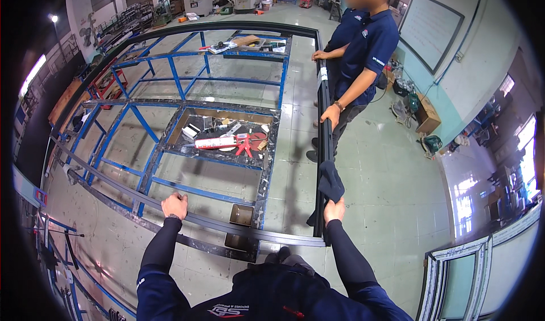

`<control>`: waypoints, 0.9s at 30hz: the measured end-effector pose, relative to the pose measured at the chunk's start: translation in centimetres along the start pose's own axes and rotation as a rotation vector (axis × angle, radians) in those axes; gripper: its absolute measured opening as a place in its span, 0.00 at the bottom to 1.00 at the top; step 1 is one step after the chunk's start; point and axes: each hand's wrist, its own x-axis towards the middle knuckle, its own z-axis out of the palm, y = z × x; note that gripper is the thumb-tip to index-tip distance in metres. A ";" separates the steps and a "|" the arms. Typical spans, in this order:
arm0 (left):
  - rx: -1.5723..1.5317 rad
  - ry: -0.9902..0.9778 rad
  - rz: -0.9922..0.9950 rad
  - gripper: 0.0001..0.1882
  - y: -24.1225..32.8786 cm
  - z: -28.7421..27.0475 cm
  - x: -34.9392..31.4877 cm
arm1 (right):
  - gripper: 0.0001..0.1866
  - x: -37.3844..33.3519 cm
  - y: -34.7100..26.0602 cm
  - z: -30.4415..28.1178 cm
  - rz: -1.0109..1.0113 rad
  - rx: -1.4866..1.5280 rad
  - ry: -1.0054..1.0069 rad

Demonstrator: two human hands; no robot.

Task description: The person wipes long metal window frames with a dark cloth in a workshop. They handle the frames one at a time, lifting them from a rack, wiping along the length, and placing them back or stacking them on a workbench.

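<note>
A large dark rectangular frame (321, 102) lies across a blue metal work stand (177, 77). My left hand (175, 206) is closed on the frame's near grey bar, its fingers curled over the edge. Close to the near right corner, my right hand (334, 211) is closed at the right-hand bar, with a dark cloth (331, 181) bunched at its fingers and draped over that bar. Exactly how the cloth sits under the fingers is hidden. A co-worker's hand (331, 114) grips the same bar farther along; another person's hand (319, 55) touches it near the far corner.
Two people in dark shirts (372, 48) stand along the right side. On the stand's tray lie a red caulking gun (227, 142) and loose bits. More tools (244, 43) lie at its far end. White-edged frames (454, 281) lean at lower right; power tools (431, 145) sit by the wall.
</note>
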 end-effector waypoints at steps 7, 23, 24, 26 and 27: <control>0.006 0.002 -0.010 0.18 0.2 0.0 0.1 | 0.21 0.0 0.1 0.1 -0.020 -0.024 0.032; 0.006 0.003 -0.002 0.18 0.1 0.0 -0.1 | 0.22 -0.2 -0.3 -0.3 -0.013 -0.019 0.004; 0.007 0.003 -0.001 0.18 0.1 0.1 0.0 | 0.22 -0.1 -0.3 -0.2 -0.013 -0.024 0.010; 0.013 0.004 -0.001 0.18 0.0 0.2 0.1 | 0.22 -0.1 -0.2 -0.2 -0.015 -0.024 0.006; 0.016 0.004 0.000 0.18 -0.1 0.2 0.1 | 0.22 0.0 -0.2 -0.2 -0.017 -0.020 -0.002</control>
